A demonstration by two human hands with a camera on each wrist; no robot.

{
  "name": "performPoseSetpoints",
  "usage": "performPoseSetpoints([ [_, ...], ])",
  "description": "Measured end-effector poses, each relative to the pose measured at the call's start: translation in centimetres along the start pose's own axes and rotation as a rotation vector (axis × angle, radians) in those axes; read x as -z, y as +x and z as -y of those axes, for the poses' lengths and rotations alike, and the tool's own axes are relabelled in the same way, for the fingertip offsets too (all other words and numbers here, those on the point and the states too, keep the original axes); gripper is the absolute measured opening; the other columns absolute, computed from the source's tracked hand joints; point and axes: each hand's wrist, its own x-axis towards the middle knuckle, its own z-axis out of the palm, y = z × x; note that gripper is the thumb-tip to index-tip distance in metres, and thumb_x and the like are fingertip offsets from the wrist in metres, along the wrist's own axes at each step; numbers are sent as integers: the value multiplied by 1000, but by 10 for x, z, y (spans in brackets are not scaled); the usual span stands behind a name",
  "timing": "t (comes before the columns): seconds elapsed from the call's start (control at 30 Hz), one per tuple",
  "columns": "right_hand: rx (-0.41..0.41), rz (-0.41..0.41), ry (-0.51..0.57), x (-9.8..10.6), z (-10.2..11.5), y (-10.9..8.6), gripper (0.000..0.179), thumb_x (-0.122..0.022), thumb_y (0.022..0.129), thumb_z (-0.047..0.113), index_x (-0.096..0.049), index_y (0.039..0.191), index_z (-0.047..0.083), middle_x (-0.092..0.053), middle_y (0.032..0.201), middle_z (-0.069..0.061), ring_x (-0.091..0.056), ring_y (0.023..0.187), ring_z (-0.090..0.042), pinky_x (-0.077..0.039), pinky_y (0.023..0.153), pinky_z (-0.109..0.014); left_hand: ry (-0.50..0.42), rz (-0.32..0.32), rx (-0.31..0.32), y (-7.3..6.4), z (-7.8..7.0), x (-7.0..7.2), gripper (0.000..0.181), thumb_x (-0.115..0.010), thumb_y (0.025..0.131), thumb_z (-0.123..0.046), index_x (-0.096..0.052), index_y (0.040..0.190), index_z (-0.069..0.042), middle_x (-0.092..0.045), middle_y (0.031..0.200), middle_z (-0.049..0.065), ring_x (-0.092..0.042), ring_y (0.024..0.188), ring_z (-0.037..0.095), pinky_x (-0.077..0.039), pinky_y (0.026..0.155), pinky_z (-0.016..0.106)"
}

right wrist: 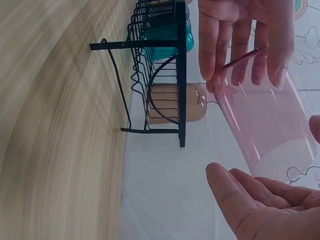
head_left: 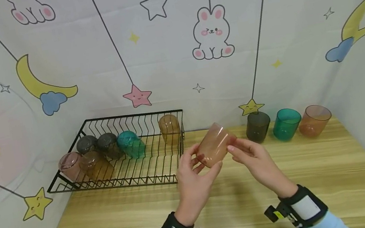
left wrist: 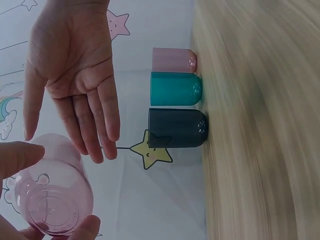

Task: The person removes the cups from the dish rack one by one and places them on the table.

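Observation:
A clear pink cup (head_left: 214,144) is held tilted above the table, in front of the rack's right end. My left hand (head_left: 194,179) grips it at its lower left end, thumb on the near side and fingers around the far side. From the other side, my right hand (head_left: 259,163) reaches to the cup, fingertips right at its wall. In the left wrist view the right hand (left wrist: 75,75) shows its palm, its fingers nearly straight. The right wrist view shows the left hand's fingers (right wrist: 240,55) at the cup's edge.
A black wire dish rack (head_left: 126,183) stands at the back left. Upside-down cups sit in it: pink, grey, amber and a teal one (head_left: 131,144). Along the back right stand a grey cup (head_left: 258,127), a teal cup (head_left: 287,124) and a pink cup (head_left: 315,120), upright. Cloth walls enclose the table.

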Motion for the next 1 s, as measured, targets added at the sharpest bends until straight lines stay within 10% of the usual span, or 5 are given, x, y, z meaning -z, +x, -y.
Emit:
performPoseSetpoints([
  [1.0,102,-113,-154,-16,16,-3,71,-76,76,36,-45,134,9,-54,123,-9,-55,105,-20,-49,82,-34,52,101,114,-8,21,-13,71,-83,67,-21,-48,129,-15,-54,115,1,-54,105,15,-47,82,25],
])
